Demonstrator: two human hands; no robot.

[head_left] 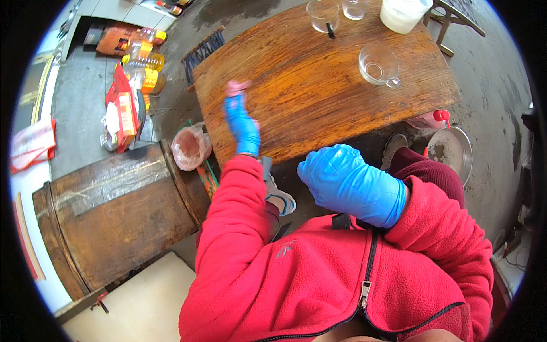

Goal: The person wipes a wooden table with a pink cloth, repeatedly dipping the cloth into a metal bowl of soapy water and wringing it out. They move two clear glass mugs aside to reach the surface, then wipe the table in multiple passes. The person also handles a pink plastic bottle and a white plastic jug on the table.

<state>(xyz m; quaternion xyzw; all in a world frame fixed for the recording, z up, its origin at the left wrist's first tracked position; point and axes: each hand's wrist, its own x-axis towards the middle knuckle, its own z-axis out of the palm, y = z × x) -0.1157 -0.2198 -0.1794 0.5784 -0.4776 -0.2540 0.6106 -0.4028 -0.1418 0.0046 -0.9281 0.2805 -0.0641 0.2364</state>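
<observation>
Wooden table [319, 91]: left hand [240, 117] rests, glass mug [378, 65] apart.

Table ahead of my fingers, clutter off to their left.

My left hand [240, 122] rests on the near left part of the table [319, 108]; my right hand [347, 185] hangs before its near edge. A glass mug [378, 64] stands beyond my right fingers, two glasses [323, 15] and a tub [402, 13] at the far edge. Bottles [142, 62] and packets [122, 108] lie left of my left fingers, a bag [191, 148] just left.

The left hand [240, 117] reaches forward, blue-gloved with fingers bare and empty, while the gloved right hand [342, 179] hangs closer, loosely curled.
</observation>
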